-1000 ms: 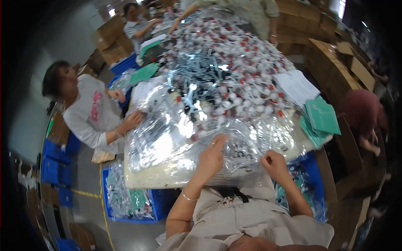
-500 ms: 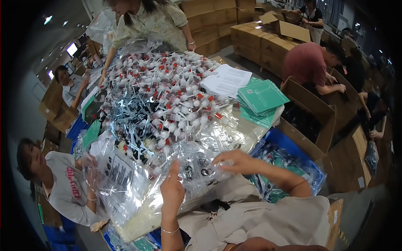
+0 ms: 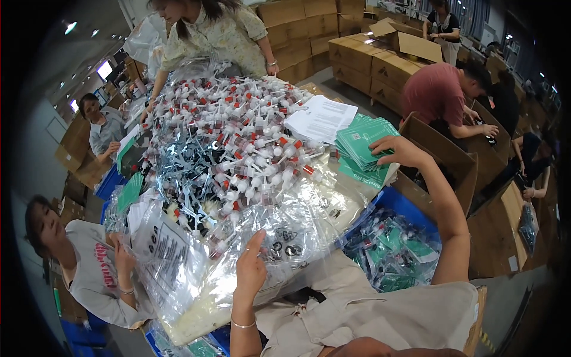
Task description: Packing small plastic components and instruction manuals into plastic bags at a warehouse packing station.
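My left hand (image 3: 250,271) is at the near edge of the table, its index finger pointing up and its other fingers bent at the edge of a clear plastic bag (image 3: 291,238) with black printed marks. The bag lies flat on other clear bags. To the right, my right hand (image 3: 401,150) reaches out over a stack of green booklets (image 3: 358,146), fingers apart and fingertips at the top booklet's right edge. Beyond the bags is a heap of small clear bottles with white nozzles and red caps (image 3: 256,131), with metal wrenches (image 3: 189,163) along its left side.
White printed sheets (image 3: 321,119) lie beside the booklets. A blue bin (image 3: 437,229) of filled bags stands below the table's right edge, near an open cardboard box (image 3: 470,172). Co-workers stand at the left (image 3: 89,256), the far side (image 3: 220,35) and the right (image 3: 437,89).
My right hand has left the clear plastic bag and moved right and away to the green booklets. The bag has settled flatter; my left hand has stayed beside it, shifting slightly.
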`<action>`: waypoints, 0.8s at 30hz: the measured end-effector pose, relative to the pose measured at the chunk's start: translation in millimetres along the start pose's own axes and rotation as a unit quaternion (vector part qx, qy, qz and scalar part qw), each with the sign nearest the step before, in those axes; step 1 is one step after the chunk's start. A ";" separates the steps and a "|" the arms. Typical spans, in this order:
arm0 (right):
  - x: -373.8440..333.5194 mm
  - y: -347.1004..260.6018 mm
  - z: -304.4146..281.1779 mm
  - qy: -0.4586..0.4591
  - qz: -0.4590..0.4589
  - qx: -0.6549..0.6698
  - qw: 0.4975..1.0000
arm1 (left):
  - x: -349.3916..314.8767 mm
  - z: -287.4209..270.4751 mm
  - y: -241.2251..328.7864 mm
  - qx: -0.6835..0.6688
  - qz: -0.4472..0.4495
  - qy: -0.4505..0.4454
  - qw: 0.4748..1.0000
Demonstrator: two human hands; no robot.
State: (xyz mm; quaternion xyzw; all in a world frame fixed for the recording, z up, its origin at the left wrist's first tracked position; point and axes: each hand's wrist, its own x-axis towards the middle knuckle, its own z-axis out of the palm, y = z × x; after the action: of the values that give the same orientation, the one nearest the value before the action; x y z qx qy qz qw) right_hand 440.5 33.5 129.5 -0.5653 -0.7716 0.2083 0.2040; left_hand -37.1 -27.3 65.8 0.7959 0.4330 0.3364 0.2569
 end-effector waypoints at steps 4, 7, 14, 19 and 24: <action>1.0 4.5 -1.8 -0.012 0.001 0.053 0.999 | -1.6 6.8 -5.2 -0.029 -0.011 -0.010 0.999; 1.0 8.5 0.1 -0.010 -0.014 0.063 0.998 | -4.5 9.1 -7.2 -0.038 -0.017 -0.019 0.999; -1.4 33.2 8.5 0.025 -0.021 0.139 0.990 | -7.3 8.8 -7.4 -0.079 -0.033 -0.023 0.996; 8.9 -5.1 46.1 0.404 0.048 0.336 0.850 | -5.5 10.5 -25.7 -0.158 -0.084 -0.044 0.983; 3.7 -105.6 135.5 0.300 -0.119 0.341 0.883 | 11.4 12.0 -27.1 -0.387 -0.225 -0.091 0.890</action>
State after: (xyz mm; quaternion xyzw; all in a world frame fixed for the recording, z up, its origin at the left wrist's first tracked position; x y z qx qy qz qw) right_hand 281.8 -4.2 75.6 -0.4005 -0.6164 0.2528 0.6291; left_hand -37.4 -5.5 42.7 0.5419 0.4108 0.3365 0.6515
